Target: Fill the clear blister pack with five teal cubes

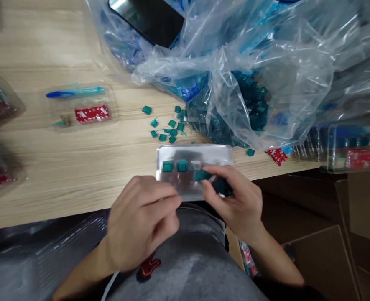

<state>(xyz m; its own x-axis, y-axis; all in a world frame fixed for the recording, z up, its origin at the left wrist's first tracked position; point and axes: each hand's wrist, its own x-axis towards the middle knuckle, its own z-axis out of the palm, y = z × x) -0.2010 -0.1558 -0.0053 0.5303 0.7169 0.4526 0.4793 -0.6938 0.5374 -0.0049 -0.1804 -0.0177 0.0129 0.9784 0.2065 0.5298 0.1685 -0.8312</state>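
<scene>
A clear plastic tray (216,154) lies at the near edge of the wooden table (78,167), with two teal square pieces (174,166) seated in its left pockets. My right hand (235,200) pinches a third teal piece (201,175) over the tray and keeps more dark teal pieces in its palm. My left hand (141,219) is closed in a loose fist at the tray's near left corner; whether it holds anything is hidden.
Several loose teal pieces (169,127) lie scattered behind the tray. A big clear bag (250,83) full of teal pieces fills the back right, a phone (147,19) on it. Packed trays with red packets (92,113) sit left and right (354,148). Cardboard boxes (329,259) stand below.
</scene>
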